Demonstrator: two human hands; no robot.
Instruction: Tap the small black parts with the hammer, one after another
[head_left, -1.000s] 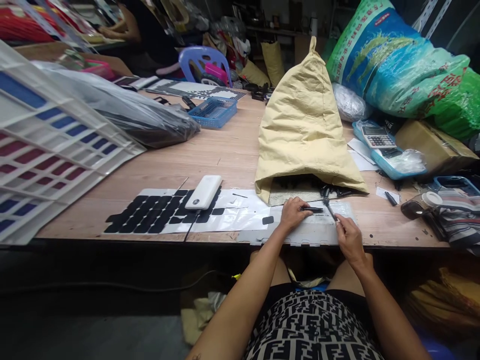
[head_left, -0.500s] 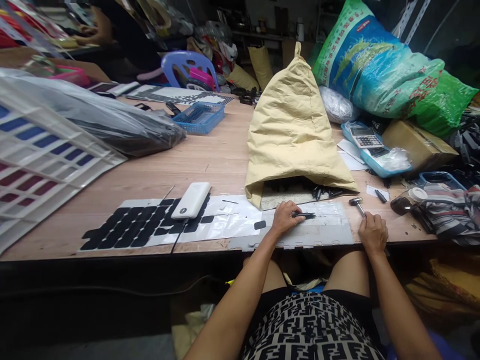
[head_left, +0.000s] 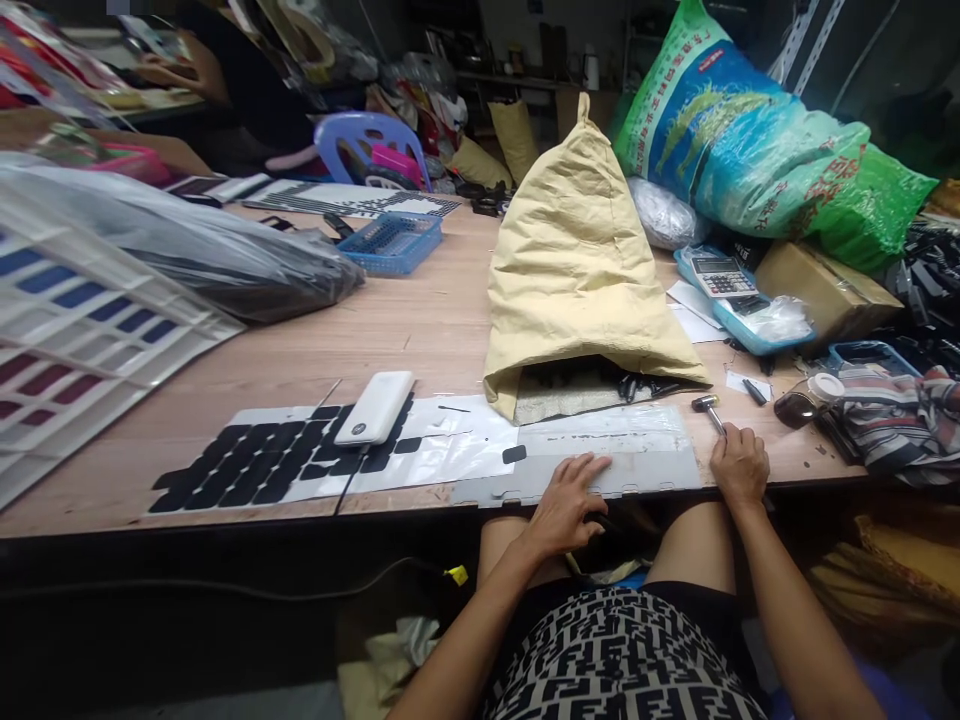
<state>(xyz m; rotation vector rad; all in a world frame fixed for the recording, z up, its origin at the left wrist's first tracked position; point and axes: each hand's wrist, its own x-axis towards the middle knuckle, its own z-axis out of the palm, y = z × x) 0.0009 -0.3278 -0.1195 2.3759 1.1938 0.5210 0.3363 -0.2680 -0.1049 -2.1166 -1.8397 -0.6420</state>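
Observation:
My left hand (head_left: 571,502) is at the table's front edge, over the near rim of a grey plate (head_left: 525,484). Its fingers are stretched out and the thumb is apart. The area under its palm is hidden. To the right, my right hand (head_left: 739,466) is closed round the handle of a small hammer (head_left: 708,406), its head pointing away from me on the tabletop. Beyond the plate, a pale yellow sack (head_left: 581,270) lies with its mouth toward me, and small black pieces (head_left: 628,388) show in the opening.
Left of the plate, a white power bank (head_left: 377,408) with a cable rests on a sheet of black stickers (head_left: 255,455). A blue basket (head_left: 394,243), a white crate (head_left: 97,330), a calculator (head_left: 721,277) and sunglasses (head_left: 793,408) are around. A person (head_left: 232,80) sits far left.
My left hand has come back toward the table's front edge and opened; the slim black piece it held no longer shows. My right hand keeps its hold on the hammer.

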